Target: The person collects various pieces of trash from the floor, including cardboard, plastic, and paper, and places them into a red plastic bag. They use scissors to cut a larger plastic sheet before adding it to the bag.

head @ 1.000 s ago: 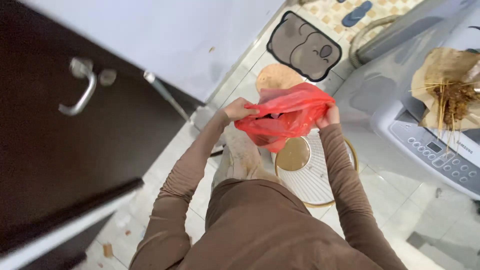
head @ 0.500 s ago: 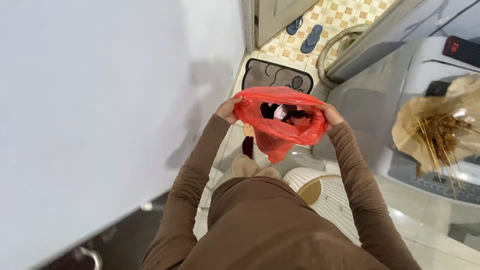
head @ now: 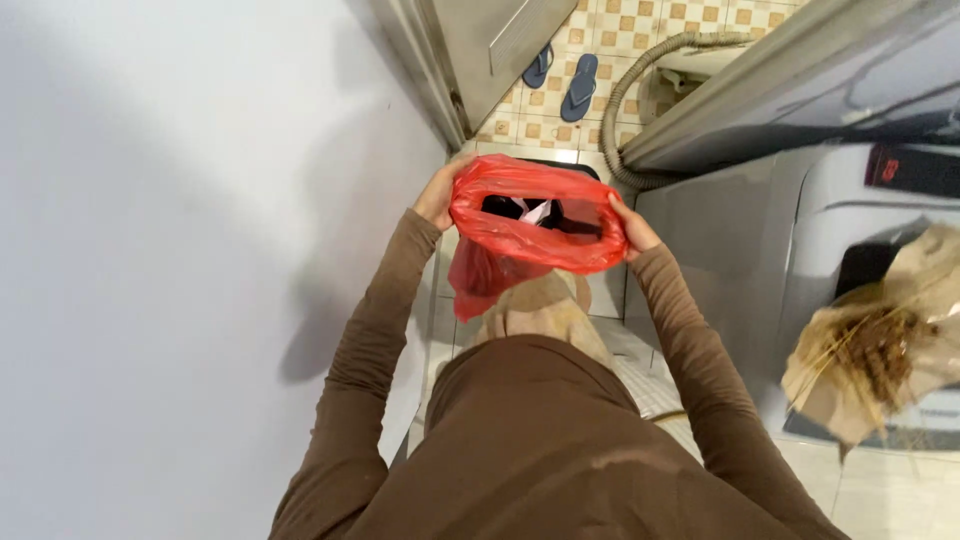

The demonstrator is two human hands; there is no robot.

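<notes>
My left hand (head: 437,195) and right hand (head: 630,228) each grip one rim of the thin red plastic bag (head: 530,232); I should hold both rims level, its mouth taut and open.

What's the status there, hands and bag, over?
Left hand and right hand grip red plastic bag, mouth held open. Dark items inside. Nothing in the way.

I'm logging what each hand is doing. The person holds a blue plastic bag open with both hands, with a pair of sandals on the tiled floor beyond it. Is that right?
Not quite: the plastic bag is red, not blue. The head view shows the left hand and the right hand holding it open, with the pair of sandals on the tiled floor beyond it.
</notes>
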